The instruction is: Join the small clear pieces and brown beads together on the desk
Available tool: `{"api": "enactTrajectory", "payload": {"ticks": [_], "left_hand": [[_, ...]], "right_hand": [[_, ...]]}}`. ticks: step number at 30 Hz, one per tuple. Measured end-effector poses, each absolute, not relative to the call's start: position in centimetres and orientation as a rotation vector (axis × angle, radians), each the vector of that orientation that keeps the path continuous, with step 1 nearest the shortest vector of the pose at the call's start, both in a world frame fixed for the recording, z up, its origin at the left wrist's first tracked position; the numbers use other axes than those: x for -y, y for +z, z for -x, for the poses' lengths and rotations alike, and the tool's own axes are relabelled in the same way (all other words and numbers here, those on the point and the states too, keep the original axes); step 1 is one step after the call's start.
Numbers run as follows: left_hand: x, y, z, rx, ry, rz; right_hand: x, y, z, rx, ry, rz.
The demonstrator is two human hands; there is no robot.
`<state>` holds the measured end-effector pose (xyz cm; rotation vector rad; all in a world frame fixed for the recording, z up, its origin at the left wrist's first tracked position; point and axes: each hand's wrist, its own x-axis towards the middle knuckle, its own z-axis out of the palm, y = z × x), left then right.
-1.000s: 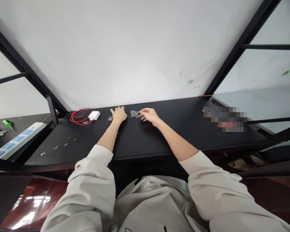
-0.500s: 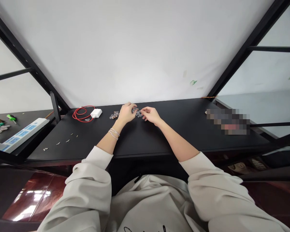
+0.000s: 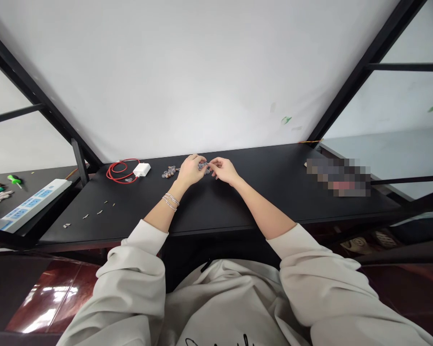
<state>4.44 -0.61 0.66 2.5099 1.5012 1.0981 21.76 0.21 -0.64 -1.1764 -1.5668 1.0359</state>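
Over the back middle of the black table [image 3: 216, 209], both hands meet at a small cluster of clear, shiny pieces [image 3: 202, 166]; their exact kind is too small to make out. My left hand [image 3: 191, 170], with bracelets at the wrist, is closed in a pinch at the cluster's left side. From the right, my right hand [image 3: 225, 171] pinches with thumb and forefinger at its edge. Just left of my left hand lies a loose heap of similar clear pieces [image 3: 169, 172], some with brownish parts.
A white charger [image 3: 142, 169] with a coiled red cable [image 3: 110, 173] lies further left. Tiny scraps [image 3: 85, 216] are scattered near the front left. A power strip [image 3: 36, 204] and a green screwdriver [image 3: 15, 180] are beyond the left frame post. A blurred-out object [image 3: 341, 178] lies at the right.
The hands have drawn slightly closer together at the clear pieces, with the right fingertips now nearer the left ones. The whole view has shifted a little.
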Motion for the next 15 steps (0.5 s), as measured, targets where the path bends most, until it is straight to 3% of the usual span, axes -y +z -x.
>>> {"api": "enactTrajectory", "payload": {"ticks": [15], "left_hand": [[0.71, 0.26, -5.17, -1.413, 1.164, -2.568]], "right_hand": [[-0.89, -1.41, -21.93, 1.748, 0.829, 1.266]]}}
